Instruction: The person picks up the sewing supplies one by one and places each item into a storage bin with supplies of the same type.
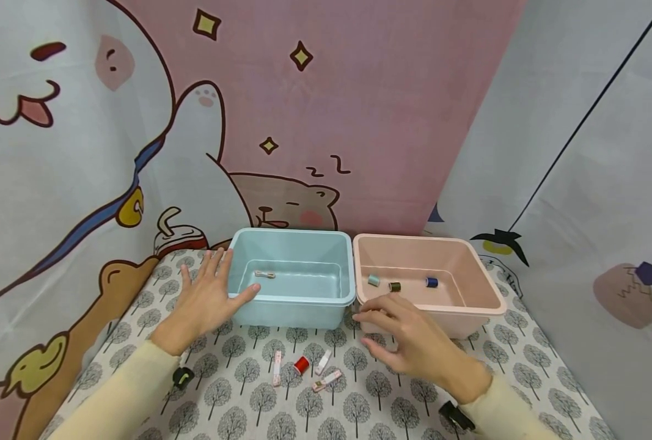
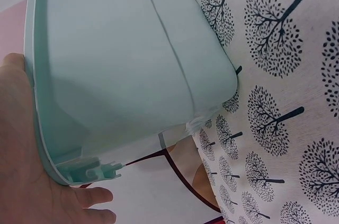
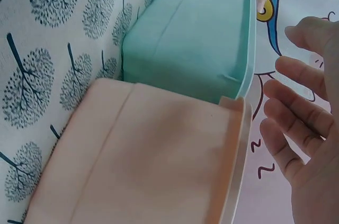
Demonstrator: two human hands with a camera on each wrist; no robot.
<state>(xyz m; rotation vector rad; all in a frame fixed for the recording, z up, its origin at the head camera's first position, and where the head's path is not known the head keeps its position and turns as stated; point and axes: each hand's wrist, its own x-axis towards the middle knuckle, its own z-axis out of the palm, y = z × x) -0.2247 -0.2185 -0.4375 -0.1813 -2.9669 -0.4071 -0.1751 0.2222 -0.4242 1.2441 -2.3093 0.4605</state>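
My left hand (image 1: pixel 207 299) rests at the left front corner of the light blue plastic bin (image 1: pixel 293 311), fingers spread and the thumb over its front rim. In the left wrist view, the palm lies along the bin's rim. Inside that bin lies a small narrow clip, like a clothespin (image 1: pixel 265 275). My right hand (image 1: pixel 408 333) hovers by the front left corner of the pink bin (image 1: pixel 485 299), fingers loosely bent and holding nothing. A pale teal thread spool (image 1: pixel 373 280), a dark green spool (image 1: pixel 395 286) and a navy spool (image 1: pixel 432 282) lie in the pink bin.
In front of the bins, a red thread spool (image 1: pixel 301 365) lies among three small pale patterned clips, including one on the left (image 1: pixel 277 368). A tree-print cloth (image 1: pixel 238 397) covers the table. Behind the bins hangs a cartoon-print curtain (image 1: pixel 380 122).
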